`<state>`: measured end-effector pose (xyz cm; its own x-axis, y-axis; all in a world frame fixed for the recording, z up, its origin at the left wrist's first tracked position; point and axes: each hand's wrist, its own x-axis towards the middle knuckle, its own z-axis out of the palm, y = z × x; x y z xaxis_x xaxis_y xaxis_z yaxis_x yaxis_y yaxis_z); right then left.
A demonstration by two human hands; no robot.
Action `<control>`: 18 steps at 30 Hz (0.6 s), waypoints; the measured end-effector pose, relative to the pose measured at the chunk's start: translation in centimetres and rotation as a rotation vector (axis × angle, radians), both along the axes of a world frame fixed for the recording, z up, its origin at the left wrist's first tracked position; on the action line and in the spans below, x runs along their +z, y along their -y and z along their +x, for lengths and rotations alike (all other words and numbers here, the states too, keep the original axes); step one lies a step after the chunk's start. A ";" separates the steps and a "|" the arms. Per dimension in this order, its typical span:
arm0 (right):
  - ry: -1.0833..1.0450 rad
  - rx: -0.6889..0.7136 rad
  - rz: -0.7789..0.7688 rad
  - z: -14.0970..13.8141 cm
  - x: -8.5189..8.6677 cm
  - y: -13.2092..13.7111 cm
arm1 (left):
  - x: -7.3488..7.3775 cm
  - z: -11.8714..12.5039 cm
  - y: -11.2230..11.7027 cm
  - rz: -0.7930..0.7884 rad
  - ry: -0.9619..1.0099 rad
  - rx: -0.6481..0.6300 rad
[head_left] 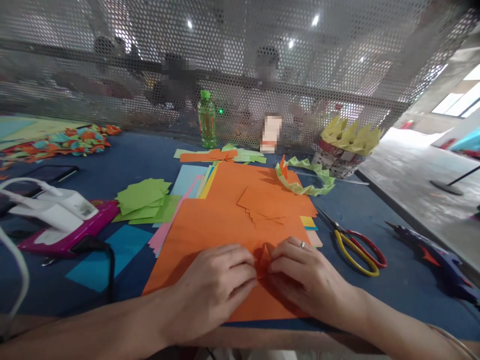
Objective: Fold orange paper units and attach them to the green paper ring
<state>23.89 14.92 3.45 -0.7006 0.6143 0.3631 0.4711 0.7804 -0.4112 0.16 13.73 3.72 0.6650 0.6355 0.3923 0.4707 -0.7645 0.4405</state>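
Between both hands is a small folded orange paper piece (264,259) with its pointed tip upward. My left hand (225,277) pinches its left side, and my right hand (300,272), wearing a ring, pinches the right side. Beneath them lie large orange paper sheets (195,235). Just beyond the hands rest several small orange paper squares (258,202). A folded green paper chain (305,182) with one orange point curves at the far right of the sheets. Scissors (354,245) with red and yellow handles lie right of my right hand.
A glue gun (431,252) lies at the right edge. Green squares (144,200), a blue sheet (112,257) and a magenta power strip (75,235) with white chargers occupy the left. Behind stand a green bottle (207,120), a container with a yellow paper crown (348,137) and a perforated screen (232,65).
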 end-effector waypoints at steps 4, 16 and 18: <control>-0.068 -0.115 -0.153 -0.1 -0.2 0.2 | -0.3 0.4 -0.1 -0.235 0.079 0.082; -0.021 -0.249 -0.314 -0.2 -0.1 0.5 | -0.7 1.2 -0.2 -0.273 0.064 0.181; -0.019 -0.253 -0.316 -0.2 -0.2 0.5 | -0.7 1.2 -0.2 -0.273 0.049 0.187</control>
